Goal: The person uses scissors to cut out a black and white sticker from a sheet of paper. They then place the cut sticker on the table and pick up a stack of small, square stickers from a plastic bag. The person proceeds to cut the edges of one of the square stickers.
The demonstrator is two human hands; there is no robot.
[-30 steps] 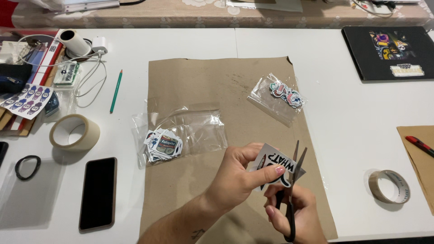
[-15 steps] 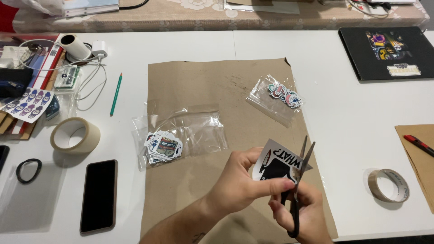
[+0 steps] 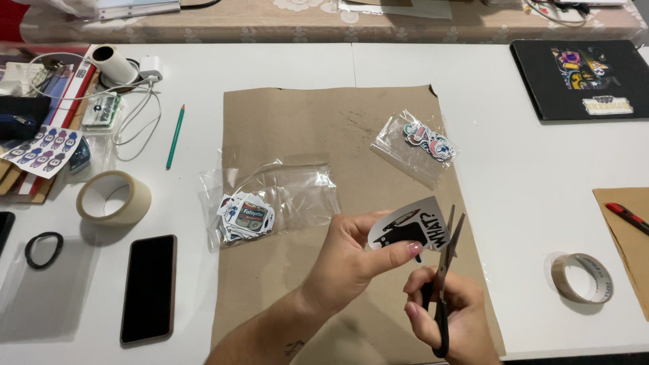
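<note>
Change: since 0.5 s earlier, both hands had stayed over the near end of the brown paper, with the sticker turned slightly in the fingers and the scissor blades still parted at its right edge.
Left hand (image 3: 351, 253): clenched on the sticker (image 3: 411, 226), thumb on top and fingers beneath, holding it just above the paper.
Sticker: a black-and-white cut-out with a dark figure and lettering, raised over the near right part of the brown paper (image 3: 318, 128).
Right hand (image 3: 449, 314): grasping the scissors (image 3: 445, 270) by their black handles, blades pointing away from the person and slightly apart, touching the sticker's right edge.
Brown paper: a large sheet lying across the middle of the desk (image 3: 520, 176), reaching to its near edge.
Bag of stickers (image 3: 270, 203): a clear plastic bag on the left part of the paper, with a stack of small stickers at its left end.
Second bag (image 3: 416, 145): a smaller clear bag with colourful stickers, on the right part of the paper, toward the far edge.
Left side of desk: a roll of tape (image 3: 113, 197), a black phone (image 3: 149, 287) lying face up near the near edge, and a green pencil (image 3: 175, 136).
Right side of desk: 1 more roll of tape (image 3: 581, 278) near the near edge.
</note>
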